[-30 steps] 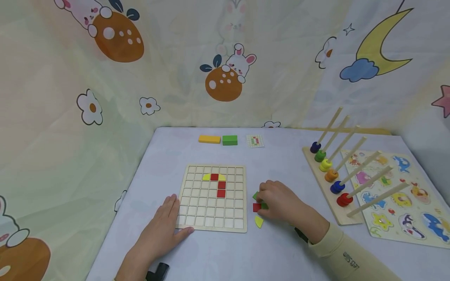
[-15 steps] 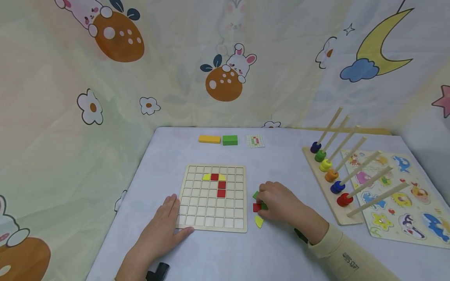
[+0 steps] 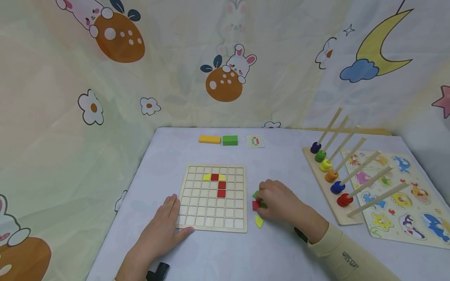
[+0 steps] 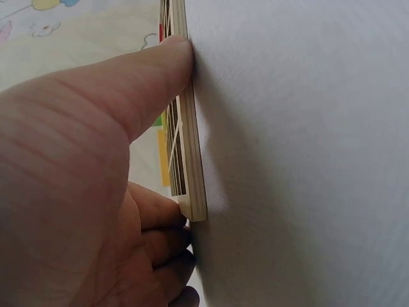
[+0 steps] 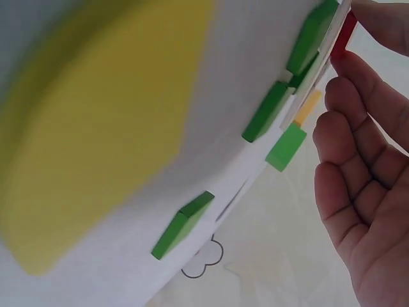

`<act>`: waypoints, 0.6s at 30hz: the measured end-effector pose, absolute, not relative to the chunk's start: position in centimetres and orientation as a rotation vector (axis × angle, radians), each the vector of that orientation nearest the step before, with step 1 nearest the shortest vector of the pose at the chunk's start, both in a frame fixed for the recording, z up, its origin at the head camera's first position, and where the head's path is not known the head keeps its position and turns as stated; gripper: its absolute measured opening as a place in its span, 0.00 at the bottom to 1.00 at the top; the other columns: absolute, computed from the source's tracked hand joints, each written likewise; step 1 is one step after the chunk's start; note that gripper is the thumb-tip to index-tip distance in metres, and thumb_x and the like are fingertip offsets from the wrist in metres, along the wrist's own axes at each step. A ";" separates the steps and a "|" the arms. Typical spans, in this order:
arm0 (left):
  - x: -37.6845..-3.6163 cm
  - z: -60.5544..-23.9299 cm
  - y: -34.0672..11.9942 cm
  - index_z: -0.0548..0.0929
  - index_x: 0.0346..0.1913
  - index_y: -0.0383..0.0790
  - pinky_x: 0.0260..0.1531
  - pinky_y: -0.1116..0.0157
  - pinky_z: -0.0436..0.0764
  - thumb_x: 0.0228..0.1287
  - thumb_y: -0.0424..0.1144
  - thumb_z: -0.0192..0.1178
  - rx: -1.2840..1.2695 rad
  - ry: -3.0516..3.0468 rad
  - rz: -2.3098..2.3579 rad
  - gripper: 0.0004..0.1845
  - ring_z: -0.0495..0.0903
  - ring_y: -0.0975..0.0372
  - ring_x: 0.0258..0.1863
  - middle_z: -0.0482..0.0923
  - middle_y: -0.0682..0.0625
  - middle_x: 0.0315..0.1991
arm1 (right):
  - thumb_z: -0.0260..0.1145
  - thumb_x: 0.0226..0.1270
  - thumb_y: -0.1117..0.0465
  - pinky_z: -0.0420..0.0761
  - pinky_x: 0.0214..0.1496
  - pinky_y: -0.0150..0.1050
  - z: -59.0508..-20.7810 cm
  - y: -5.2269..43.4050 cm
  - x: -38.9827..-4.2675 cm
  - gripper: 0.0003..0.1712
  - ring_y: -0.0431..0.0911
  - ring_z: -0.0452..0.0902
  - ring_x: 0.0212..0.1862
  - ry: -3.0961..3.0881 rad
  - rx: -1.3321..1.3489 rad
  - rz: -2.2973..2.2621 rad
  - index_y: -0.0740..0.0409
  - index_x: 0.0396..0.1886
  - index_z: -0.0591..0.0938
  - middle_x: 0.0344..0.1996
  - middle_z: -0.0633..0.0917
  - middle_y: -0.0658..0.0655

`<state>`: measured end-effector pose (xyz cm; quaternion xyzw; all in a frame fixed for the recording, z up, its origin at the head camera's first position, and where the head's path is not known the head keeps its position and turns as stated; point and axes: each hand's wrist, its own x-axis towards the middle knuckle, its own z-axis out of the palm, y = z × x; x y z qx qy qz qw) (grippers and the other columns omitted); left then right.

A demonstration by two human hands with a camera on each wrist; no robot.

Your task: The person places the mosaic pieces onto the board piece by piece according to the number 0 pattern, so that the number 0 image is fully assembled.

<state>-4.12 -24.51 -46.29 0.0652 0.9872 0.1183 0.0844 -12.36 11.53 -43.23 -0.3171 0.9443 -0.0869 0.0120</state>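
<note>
Grid board (image 3: 212, 199): three red, two yellow tiles seated; most cells unfilled. Right hand (image 3: 279, 203) fingers pinch red square tile (image 3: 256, 205) on desk (image 3: 281, 249) beside board. Left hand (image 3: 163, 228) lies flat, steadying board corner.

The right hand (image 3: 279, 202) has lifted the red square tile (image 3: 256, 205) a touch: a second ago the tile lay flat on the counter (image 3: 281, 156) just right of the wooden grid board (image 3: 212, 198), and now it sits slightly higher and closer to the board's right edge, pinched in the fingertips (image 5: 350, 64). The hand itself has drawn marginally toward the board along with it.
</note>
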 end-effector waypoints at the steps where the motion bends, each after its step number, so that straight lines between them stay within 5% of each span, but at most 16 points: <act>1: -4.1 -46.3 -24.5 0.54 0.82 0.30 0.81 0.42 0.58 0.63 0.68 0.67 0.192 2.944 0.353 0.60 0.46 0.42 0.85 0.47 0.36 0.85 | 0.83 0.51 0.55 0.72 0.37 0.34 -43.1 11.5 -12.4 0.07 0.39 0.67 0.31 2.948 -0.985 -0.276 0.49 0.29 0.92 0.24 0.78 0.42; 18: -4.2 -46.2 -24.5 0.53 0.83 0.32 0.81 0.42 0.58 0.62 0.70 0.66 0.172 2.924 0.343 0.61 0.46 0.42 0.86 0.46 0.38 0.86 | 0.84 0.54 0.49 0.72 0.37 0.35 -41.5 10.6 -13.9 0.12 0.40 0.67 0.32 2.977 -0.966 -0.238 0.49 0.33 0.92 0.27 0.81 0.44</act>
